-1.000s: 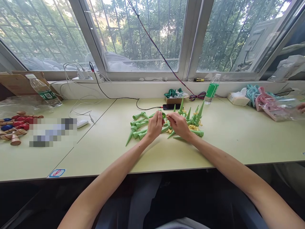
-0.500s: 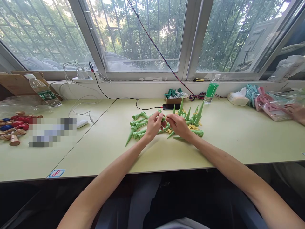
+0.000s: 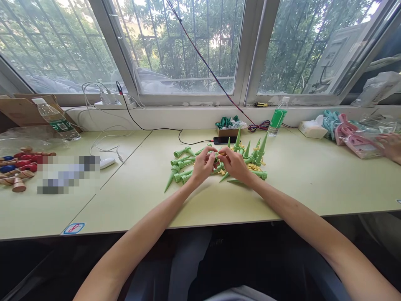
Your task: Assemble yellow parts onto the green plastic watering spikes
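My left hand [image 3: 203, 165] and my right hand [image 3: 233, 164] meet over a pile of green plastic spikes [image 3: 180, 167] on the pale green table [image 3: 297, 184]. Both hands are closed, fingertips pinched together around a green spike piece [image 3: 216, 158] held between them. Several spikes lie flat to the left of my hands. Others stand upright [image 3: 261, 148] behind my right hand. Small yellow bits [image 3: 254, 167] lie among the spikes on the right.
A black phone [image 3: 224, 140] and small box [image 3: 230, 130] lie behind the pile, with a green bottle [image 3: 278, 118]. Wooden toys [image 3: 19, 165], a water bottle [image 3: 55, 119] and a white mouse [image 3: 107, 161] sit left. Another person's hand [image 3: 390, 146] touches bagged pink items [image 3: 357, 140] at right.
My two hands have closed in together, fingertips now touching around the green piece. The other person's hand at the far right has come further into view.
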Tool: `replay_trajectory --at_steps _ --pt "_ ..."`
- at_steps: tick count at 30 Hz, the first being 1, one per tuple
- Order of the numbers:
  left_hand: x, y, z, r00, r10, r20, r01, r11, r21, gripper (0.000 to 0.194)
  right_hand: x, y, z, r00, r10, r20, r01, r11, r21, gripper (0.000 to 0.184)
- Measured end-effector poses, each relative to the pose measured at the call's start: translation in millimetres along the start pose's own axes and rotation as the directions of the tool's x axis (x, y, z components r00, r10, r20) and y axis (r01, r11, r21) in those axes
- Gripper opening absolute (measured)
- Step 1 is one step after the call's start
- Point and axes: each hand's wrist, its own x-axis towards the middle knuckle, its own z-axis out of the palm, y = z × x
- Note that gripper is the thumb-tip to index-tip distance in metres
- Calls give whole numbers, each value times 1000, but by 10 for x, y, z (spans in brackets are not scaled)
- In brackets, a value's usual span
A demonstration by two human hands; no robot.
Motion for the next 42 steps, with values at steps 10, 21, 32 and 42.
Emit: replay_trajectory --at_steps 10,21,32,42 --pt "-13 40 -5 999 46 16 -46 999 -21 23 -1 -19 -12 1000 7 -12 -7 1000 2 20" --pt "-15 -27 19 997 49 52 -47 998 -43 29 5 7 -10 999 40 -5 -40 999 -14 20" --pt "-5 -2 19 997 19 74 -15 999 -43 39 6 23 -12 997 78 -7 -78 997 -11 24" --pt "-5 -3 -1 997 -25 73 25 1000 0 50 7 56 -11 998 68 -14 -69 998 -10 23"
